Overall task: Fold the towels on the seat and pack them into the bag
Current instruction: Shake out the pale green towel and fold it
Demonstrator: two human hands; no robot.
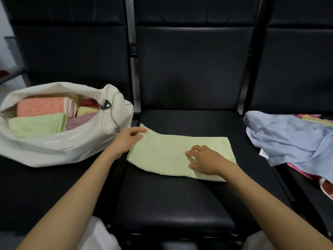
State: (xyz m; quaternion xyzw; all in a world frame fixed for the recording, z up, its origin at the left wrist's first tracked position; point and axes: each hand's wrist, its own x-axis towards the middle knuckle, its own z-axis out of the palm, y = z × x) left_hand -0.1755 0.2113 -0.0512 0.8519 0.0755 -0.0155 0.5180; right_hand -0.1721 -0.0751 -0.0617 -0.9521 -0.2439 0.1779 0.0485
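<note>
A pale green towel (169,152) lies folded into a long strip on the middle black seat (173,201). My left hand (128,138) grips its lifted left end between thumb and fingers. My right hand (203,159) rests on the strip's right half, fingertips pressing down on the cloth. An open white bag (59,147) stands on the left seat and holds several folded towels, among them a pink one (43,106) and a green one (37,124). A crumpled blue towel (288,139) lies unfolded on the right seat.
Under the blue towel lie more coloured towels, striped pink (313,117) and red (326,186). Black seat backs (194,65) rise behind all three seats. A white wall (7,51) shows at the far left.
</note>
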